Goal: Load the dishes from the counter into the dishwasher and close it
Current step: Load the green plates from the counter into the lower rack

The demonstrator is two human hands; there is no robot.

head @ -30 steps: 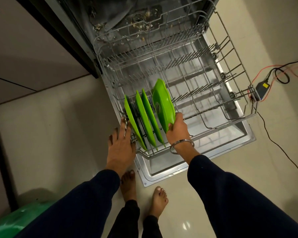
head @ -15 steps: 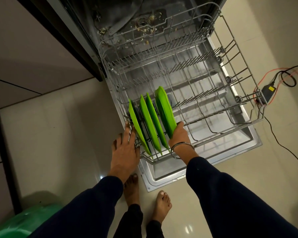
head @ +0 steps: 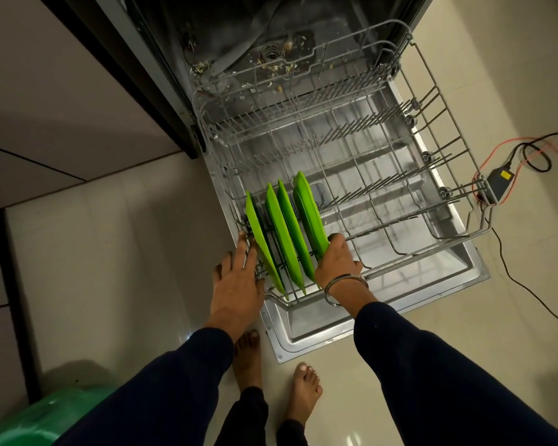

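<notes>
The dishwasher's lower wire rack (head: 458, 194) is pulled out over the open door (head: 322, 333). Several green plates stand on edge in the rack's near left corner. My right hand (head: 337, 262) grips the near edge of the rightmost green plate (head: 306, 207), which stands upright among the tines. My left hand (head: 239, 281) rests with straight fingers on the rack's left front rim, beside the leftmost green plate (head: 260, 239). The rest of the rack holds nothing.
The dishwasher tub (head: 271, 49) behind the rack shows food bits around its drain. A black adapter with orange and black cables (head: 500, 181) lies on the floor to the right. A green tub (head: 42, 420) sits at bottom left. My bare feet stand before the door.
The rightmost plate has gone from tilted above the rack down to upright between the tines, with my right hand still on it. My left hand has stayed on the rim.
</notes>
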